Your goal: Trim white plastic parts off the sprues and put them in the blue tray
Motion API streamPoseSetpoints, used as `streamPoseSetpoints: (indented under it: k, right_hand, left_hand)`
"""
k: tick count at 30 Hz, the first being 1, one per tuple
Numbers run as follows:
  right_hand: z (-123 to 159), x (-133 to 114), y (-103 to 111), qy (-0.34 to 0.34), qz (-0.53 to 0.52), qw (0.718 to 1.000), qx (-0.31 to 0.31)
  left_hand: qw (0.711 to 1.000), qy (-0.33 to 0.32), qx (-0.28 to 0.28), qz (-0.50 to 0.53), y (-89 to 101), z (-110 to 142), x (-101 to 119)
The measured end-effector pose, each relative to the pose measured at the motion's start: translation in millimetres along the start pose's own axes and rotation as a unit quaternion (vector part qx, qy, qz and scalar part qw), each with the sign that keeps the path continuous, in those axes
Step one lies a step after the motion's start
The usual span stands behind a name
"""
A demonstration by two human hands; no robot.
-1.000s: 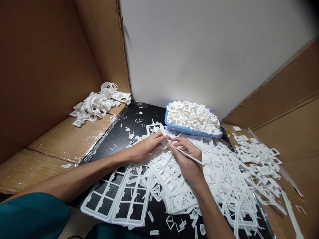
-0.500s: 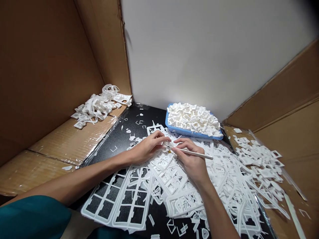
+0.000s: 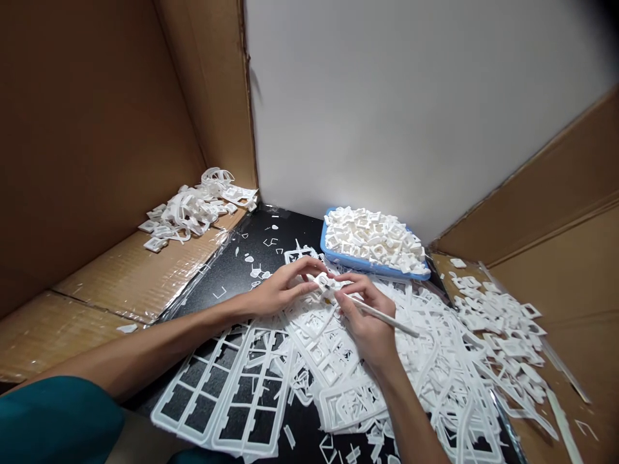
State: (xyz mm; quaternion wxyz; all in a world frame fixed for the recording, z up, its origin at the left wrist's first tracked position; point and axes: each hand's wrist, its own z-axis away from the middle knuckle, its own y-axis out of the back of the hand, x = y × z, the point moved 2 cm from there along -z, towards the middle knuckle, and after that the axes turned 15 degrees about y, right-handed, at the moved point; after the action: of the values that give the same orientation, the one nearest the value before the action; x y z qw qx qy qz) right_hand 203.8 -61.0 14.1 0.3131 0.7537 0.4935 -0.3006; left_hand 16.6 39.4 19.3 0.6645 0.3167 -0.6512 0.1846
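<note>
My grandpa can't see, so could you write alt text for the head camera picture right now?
A person's left hand holds a small white piece, and the right hand holds a slim pale rod pointing toward it. Around them lie tangled white scraps and grid-like frames on a black table; beyond stands a blue tray heaped with white parts.

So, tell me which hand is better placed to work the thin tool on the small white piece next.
Probably the right hand: it holds the thin tool, which points toward the small white piece. The left hand seems to hold that piece from the other side.
</note>
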Motion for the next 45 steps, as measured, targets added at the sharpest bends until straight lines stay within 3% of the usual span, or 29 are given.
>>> streamPoseSetpoints:
  k: [3, 5, 9, 13, 18, 22, 26, 30, 34, 38, 41, 42, 45]
  right_hand:
    - [3, -10, -6, 0.06, 0.072, 0.996, -0.014]
    - [5, -15, -9, 0.142, 0.132, 0.981, -0.023]
    - [10, -17, -10, 0.314, 0.237, 0.916, -0.082]
    - [16, -13, -6, 0.365, 0.291, 0.878, -0.105]
    - [20, -11, -5, 0.394, 0.292, 0.864, -0.115]
    - [19, -9, -8, 0.39, 0.277, 0.868, -0.136]
    - [21, -7, -11, 0.375, 0.264, 0.881, -0.116]
    - [22, -5, -14, 0.317, 0.227, 0.92, -0.041]
    - [20, 0, -19, 0.193, 0.188, 0.96, 0.069]
    - [16, 10, -12, 0.126, 0.19, 0.967, 0.113]
    - [13, 20, 10, 0.061, 0.186, 0.959, 0.203]
    - [12, 23, 18, 0.042, 0.197, 0.956, 0.212]
    - [9, 26, 28, 0.012, 0.235, 0.963, 0.134]
  left_hand:
    - [0.993, 0.044, -0.05, 0.099, 0.0, -2, 2]
    - [0.981, 0.084, -0.077, 0.156, -0.6, -2, 2]
    - [0.955, 0.155, -0.082, 0.237, -2.2, 1, 0]
    - [0.922, 0.198, -0.114, 0.312, -6.4, 4, 1]
    - [0.886, 0.225, -0.142, 0.38, -10.4, 3, 1]
    - [0.857, 0.28, -0.135, 0.412, -7.0, 3, -7]
    - [0.853, 0.281, -0.165, 0.407, -3.9, 1, -11]
    - [0.843, 0.278, -0.187, 0.421, -7.5, -1, -12]
    - [0.834, 0.274, -0.193, 0.437, -11.7, -4, -14]
    - [0.838, 0.274, -0.209, 0.424, -13.1, -3, -17]
    - [0.848, 0.269, -0.187, 0.417, -13.5, -3, -21]
    - [0.851, 0.266, -0.176, 0.417, -13.5, -3, -22]
    - [0.857, 0.258, -0.158, 0.417, -13.3, -3, -25]
